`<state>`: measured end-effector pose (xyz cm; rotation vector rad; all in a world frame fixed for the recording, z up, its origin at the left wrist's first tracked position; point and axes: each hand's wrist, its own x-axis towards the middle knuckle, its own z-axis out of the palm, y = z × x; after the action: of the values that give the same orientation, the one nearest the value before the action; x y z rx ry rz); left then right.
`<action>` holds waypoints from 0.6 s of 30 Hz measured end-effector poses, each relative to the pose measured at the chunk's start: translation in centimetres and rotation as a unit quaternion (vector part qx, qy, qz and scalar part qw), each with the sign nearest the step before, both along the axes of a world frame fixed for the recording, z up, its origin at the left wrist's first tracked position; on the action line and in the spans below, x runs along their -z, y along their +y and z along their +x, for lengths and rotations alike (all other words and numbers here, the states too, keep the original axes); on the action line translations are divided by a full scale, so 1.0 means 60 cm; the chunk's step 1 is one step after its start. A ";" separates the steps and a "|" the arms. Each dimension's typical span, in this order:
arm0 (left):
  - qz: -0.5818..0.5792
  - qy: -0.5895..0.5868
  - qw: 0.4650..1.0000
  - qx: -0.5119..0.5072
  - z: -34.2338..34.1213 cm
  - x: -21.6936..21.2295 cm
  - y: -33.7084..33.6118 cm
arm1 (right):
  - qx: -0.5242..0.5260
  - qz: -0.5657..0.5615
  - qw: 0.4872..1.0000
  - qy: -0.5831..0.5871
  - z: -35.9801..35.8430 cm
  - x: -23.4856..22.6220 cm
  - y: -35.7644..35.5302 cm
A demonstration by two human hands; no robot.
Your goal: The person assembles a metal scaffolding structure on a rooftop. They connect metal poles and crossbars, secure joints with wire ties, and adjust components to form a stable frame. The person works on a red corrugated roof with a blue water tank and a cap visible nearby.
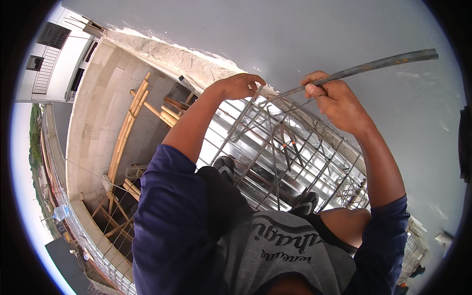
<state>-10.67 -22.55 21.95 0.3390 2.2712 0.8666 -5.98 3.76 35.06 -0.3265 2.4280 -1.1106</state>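
In the head view, the right hand (339, 98) grasps a long grey bar (383, 64) between thumb and fingers; the bar extends to both sides of that hand, its free end out to the right. The left hand (238, 87) is at the edge of the rebar grid (274, 162), fingers bent; whether it grips anything cannot be told. Pincers (284, 145) with orange-marked handles rest below and between the hands. Bamboo poles (127, 130) stand left of the left hand.

Dark, seemingly cursive lettering (287, 241) crosses the grey shirt (319, 268).
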 end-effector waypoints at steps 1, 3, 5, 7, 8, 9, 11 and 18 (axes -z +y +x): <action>0.040 -0.034 0.998 -0.027 0.001 0.007 -0.011 | -0.011 0.003 1.000 -0.002 -0.014 0.006 -0.028; 0.029 0.000 0.999 -0.030 0.004 0.024 -0.030 | -0.029 -0.018 0.999 0.035 -0.040 0.030 -0.075; 0.022 0.032 0.997 -0.068 0.006 0.038 -0.037 | -0.044 -0.025 0.997 0.060 -0.065 0.051 -0.109; 0.071 0.093 0.984 -0.132 0.010 0.062 -0.047 | -0.058 -0.018 0.996 0.069 -0.084 0.068 -0.141; 0.096 0.123 0.974 -0.162 0.008 0.079 -0.049 | -0.058 -0.029 0.995 0.071 -0.094 0.081 -0.154; 0.097 0.177 0.961 -0.187 0.011 0.109 -0.054 | -0.061 -0.042 0.995 0.069 -0.102 0.102 -0.170; 0.077 0.200 0.959 -0.186 0.004 0.149 -0.065 | -0.070 -0.037 0.995 0.062 -0.114 0.134 -0.197; 0.045 0.161 0.975 -0.149 -0.006 0.182 -0.069 | -0.115 0.066 0.991 0.030 -0.137 0.182 -0.238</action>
<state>-11.03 -26.69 11.00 0.1894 2.6330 1.1386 -14.18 -10.52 24.14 -0.5878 2.4271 -0.8465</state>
